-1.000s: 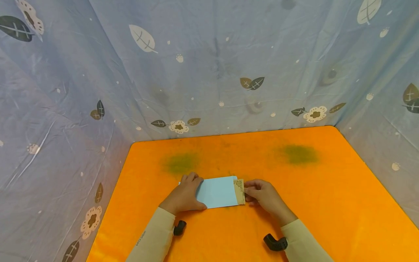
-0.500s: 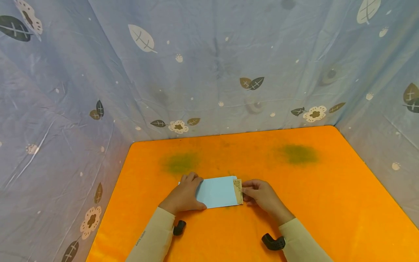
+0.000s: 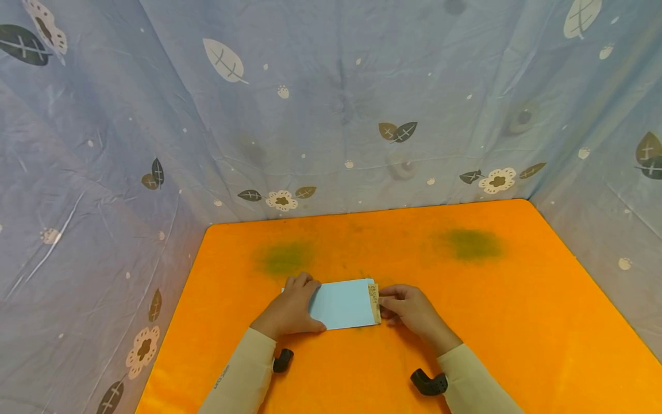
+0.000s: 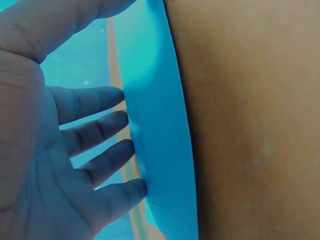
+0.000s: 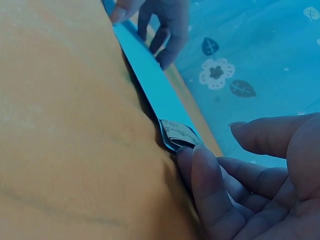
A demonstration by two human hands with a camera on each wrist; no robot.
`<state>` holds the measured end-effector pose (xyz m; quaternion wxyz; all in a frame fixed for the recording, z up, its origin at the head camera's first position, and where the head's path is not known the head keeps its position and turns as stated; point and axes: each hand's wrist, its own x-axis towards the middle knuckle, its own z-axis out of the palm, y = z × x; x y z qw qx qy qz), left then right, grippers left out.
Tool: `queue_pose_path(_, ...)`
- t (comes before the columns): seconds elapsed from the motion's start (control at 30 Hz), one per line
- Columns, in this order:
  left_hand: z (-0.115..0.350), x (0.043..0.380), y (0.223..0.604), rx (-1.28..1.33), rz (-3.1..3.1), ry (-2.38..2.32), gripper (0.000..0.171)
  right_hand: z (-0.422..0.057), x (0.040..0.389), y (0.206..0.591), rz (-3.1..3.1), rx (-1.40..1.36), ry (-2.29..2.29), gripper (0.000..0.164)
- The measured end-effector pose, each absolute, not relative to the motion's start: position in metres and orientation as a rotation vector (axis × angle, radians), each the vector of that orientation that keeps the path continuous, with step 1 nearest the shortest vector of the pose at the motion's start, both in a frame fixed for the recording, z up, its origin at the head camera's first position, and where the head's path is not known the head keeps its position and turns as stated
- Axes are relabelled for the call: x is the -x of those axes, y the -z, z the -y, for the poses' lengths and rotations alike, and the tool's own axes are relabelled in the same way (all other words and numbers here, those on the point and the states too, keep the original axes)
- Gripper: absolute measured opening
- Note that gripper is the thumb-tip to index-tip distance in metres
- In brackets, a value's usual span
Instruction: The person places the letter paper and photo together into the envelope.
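Note:
A light blue envelope (image 3: 343, 303) lies flat on the orange table. From its right end sticks a narrow strip of brown printed paper (image 3: 374, 303); the rest of the paper is hidden inside. My left hand (image 3: 295, 305) spans the envelope's left end and holds it across its width. Its thumb is at the near edge, and its fingertips (image 4: 139, 187) touch the far edge in the left wrist view. My right hand (image 3: 411, 310) pinches the paper's outer end. In the right wrist view, lettering and a small dark gap show at that end, right at my fingertips (image 5: 205, 162).
The orange tabletop (image 3: 465, 299) has two greenish smudges toward the back. Blue-grey curtains (image 3: 331, 115) with leaves and flowers enclose it at the back and sides. A black curved piece (image 3: 431, 383) is at the right cuff, and a similar black piece (image 3: 283, 360) at the left.
The brown paper has slid left, deeper into the envelope, so a narrower strip shows. My right hand has moved left with it. My left hand and the envelope stay put.

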<state>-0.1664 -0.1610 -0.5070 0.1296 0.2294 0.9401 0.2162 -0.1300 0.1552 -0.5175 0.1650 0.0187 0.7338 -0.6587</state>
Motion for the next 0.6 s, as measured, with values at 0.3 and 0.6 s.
queue_pose_path(0.3,0.1617,0.1665,0.5076,-0.669,-2.729,-0.636,0.09,-0.1527,0.1325,0.5184,-2.066,0.036,1.861,0.039)
queue_pose_path(0.6,0.1611,0.166,0.5066,-0.666,-2.723,-0.645,0.091,-0.1491,0.1363,0.5196,-2.039,0.035,1.859,0.042)
